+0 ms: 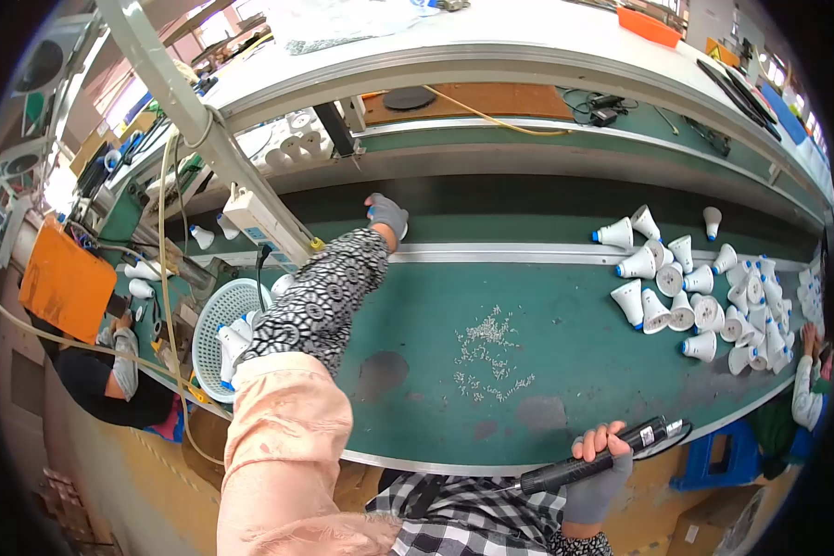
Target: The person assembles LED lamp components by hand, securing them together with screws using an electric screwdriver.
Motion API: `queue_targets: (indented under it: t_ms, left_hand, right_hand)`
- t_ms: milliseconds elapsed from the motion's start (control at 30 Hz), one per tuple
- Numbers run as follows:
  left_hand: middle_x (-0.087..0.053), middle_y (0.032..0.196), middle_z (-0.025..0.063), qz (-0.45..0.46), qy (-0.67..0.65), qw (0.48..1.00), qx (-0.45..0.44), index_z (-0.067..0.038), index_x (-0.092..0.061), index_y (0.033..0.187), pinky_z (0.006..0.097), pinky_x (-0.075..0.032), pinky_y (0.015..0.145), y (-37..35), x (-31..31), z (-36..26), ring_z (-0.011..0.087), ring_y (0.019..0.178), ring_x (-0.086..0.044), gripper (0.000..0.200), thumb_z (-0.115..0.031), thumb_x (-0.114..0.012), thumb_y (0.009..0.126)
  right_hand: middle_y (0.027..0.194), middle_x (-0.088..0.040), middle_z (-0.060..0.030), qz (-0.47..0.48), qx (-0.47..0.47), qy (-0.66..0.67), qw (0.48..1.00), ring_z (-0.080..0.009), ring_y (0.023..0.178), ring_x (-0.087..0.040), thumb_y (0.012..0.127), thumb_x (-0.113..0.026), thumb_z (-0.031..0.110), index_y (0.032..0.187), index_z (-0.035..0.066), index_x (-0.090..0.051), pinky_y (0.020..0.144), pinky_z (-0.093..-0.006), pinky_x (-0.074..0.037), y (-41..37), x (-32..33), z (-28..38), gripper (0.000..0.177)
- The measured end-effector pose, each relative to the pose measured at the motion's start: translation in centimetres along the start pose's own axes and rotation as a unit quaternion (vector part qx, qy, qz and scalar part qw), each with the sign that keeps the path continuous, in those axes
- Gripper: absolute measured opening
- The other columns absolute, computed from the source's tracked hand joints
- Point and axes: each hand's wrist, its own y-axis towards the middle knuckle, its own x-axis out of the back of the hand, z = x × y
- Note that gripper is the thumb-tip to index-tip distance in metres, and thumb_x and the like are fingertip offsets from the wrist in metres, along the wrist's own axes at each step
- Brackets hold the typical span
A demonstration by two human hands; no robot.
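My left hand (388, 215), in a grey fingerless glove, reaches far forward over the dark conveyor belt (491, 204). Its fingers are closed around a light bulb housing, mostly hidden, with only bits of blue and white showing. Close to my body, my right hand (604, 463), gloved the same way, grips a black electric screwdriver (565, 471) whose tip points left. Small screws (491, 347) lie scattered on the green bench (417, 315) between my arms. Many white bulb housings (681, 310) with blue ends are heaped at the right.
A pale basket (211, 320) holding bulb housings stands left of my sleeve. A metal post (171, 83) with a power strip (264, 227) rises at the left. A shelf edge (528, 60) crosses above the belt. Other people's arms (125, 357) show at both sides.
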Motion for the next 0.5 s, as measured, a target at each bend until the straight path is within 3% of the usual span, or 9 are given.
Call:
queue_targets:
  t_ms: [33, 67, 133, 167, 233, 300, 400, 467, 500]
  left_hand:
    - [-0.069, 0.108, 0.0089, -0.034, -0.021, 0.999, -0.012, -0.017, -0.058, 0.124, 0.0538, -0.043, 0.081, -1.7, 0.2, 1.1, 0.028, 0.095, -0.068, 0.037, -0.027, -0.059, 0.089]
    - [-0.069, 0.107, 0.0098, -0.103, -0.094, 0.99, 0.001, -0.015, -0.055, 0.121, 0.0458, -0.046, 0.078, -0.8, -2.0, 1.7, 0.0262, 0.097, -0.068, 0.04, -0.033, -0.064, 0.086]
    - [-0.068, 0.108, 0.0125, -0.178, -0.287, 0.939, -0.06, -0.011, -0.051, 0.119, 0.0427, -0.049, 0.078, -5.3, -0.9, 2.0, 0.0334, 0.1, -0.066, 0.048, -0.042, -0.065, 0.085]
    - [-0.067, 0.11, 0.014, -0.215, -0.384, 0.893, -0.096, -0.01, -0.05, 0.122, 0.0436, -0.05, 0.081, -7.8, -0.5, 1.3, 0.0361, 0.101, -0.065, 0.053, -0.045, -0.065, 0.085]
    - [-0.063, 0.118, 0.017, -0.195, -0.632, 0.735, -0.147, -0.008, -0.042, 0.135, 0.0432, -0.047, 0.093, -15.4, 2.5, -2.2, 0.0364, 0.108, -0.062, 0.063, -0.044, -0.063, 0.088]
    - [-0.057, 0.121, 0.0214, -0.192, -0.725, 0.627, -0.21, -0.005, -0.031, 0.142, 0.0421, -0.043, 0.1, -21.6, 4.5, -6.7, 0.0358, 0.119, -0.056, 0.07, -0.039, -0.064, 0.089]
    - [-0.052, 0.128, 0.0184, -0.22, -0.749, 0.572, -0.252, -0.002, -0.037, 0.138, 0.041, -0.043, 0.099, -28.0, 5.3, -13.1, 0.0336, 0.119, -0.054, 0.065, -0.023, -0.069, 0.085]
    - [-0.051, 0.128, 0.018, -0.255, -0.744, 0.551, -0.279, -0.002, -0.038, 0.137, 0.0399, -0.043, 0.1, -30.2, 5.4, -16.1, 0.0349, 0.12, -0.05, 0.066, -0.007, -0.07, 0.079]
    - [-0.05, 0.13, 0.0186, -0.255, -0.745, 0.553, -0.273, -0.002, -0.039, 0.137, 0.0408, -0.042, 0.101, -30.8, 5.5, -17.1, 0.0357, 0.121, -0.048, 0.067, -0.009, -0.07, 0.078]
  right_hand:
    - [0.072, -0.042, -0.0018, 0.0, -0.011, 0.004, 1.0, -0.013, 0.059, -0.043, 0.085, -0.055, 0.009, 0.1, 0.008, -0.048, 0.059, -0.0294, -0.042, -0.2, -0.3, 0.0, 0.016]
    - [0.071, -0.041, -0.0012, -0.007, -0.01, -0.009, 1.0, -0.0125, 0.058, -0.043, 0.085, -0.056, 0.01, 0.098, 0.009, -0.047, 0.059, -0.029, -0.041, -0.3, -1.0, 0.0, 0.016]
    - [0.07, -0.042, -0.0011, 0.017, -0.026, -0.013, 0.999, -0.0134, 0.059, -0.045, 0.084, -0.057, 0.011, 0.099, 0.009, -0.048, 0.061, -0.0303, -0.042, 0.1, -1.1, 0.1, 0.018]
    - [0.069, -0.043, -0.001, 0.029, -0.033, -0.015, 0.999, -0.0138, 0.059, -0.046, 0.084, -0.057, 0.012, 0.1, 0.009, -0.048, 0.062, -0.0309, -0.042, 0.5, -1.0, 0.0, 0.019]
    - [0.068, -0.045, -0.0016, 0.031, -0.043, -0.052, 0.997, -0.0142, 0.059, -0.048, 0.083, -0.058, 0.01, 0.107, 0.006, -0.046, 0.061, -0.0313, -0.043, 1.3, -2.1, -0.7, 0.026]
    - [0.066, -0.05, -0.004, 0.056, -0.05, -0.145, 0.987, -0.0151, 0.059, -0.052, 0.085, -0.059, 0.01, 0.12, 0.0, -0.045, 0.062, -0.0308, -0.045, 2.1, -3.9, -1.2, 0.039]
    - [0.068, -0.057, -0.0059, 0.109, -0.112, -0.202, 0.967, -0.0157, 0.061, -0.058, 0.083, -0.062, 0.005, 0.131, -0.003, -0.041, 0.061, -0.0289, -0.046, 3.2, -4.2, -1.9, 0.053]
    - [0.078, -0.06, -0.0053, 0.125, -0.154, -0.226, 0.954, -0.0137, 0.064, -0.061, 0.079, -0.067, 0.005, 0.125, -0.003, -0.048, 0.06, -0.0267, -0.048, 3.0, -4.1, -1.3, 0.051]
    - [0.082, -0.061, -0.0053, 0.136, -0.173, -0.243, 0.945, -0.0127, 0.065, -0.061, 0.077, -0.069, 0.005, 0.122, -0.003, -0.051, 0.059, -0.0253, -0.049, 2.7, -4.2, -0.7, 0.049]
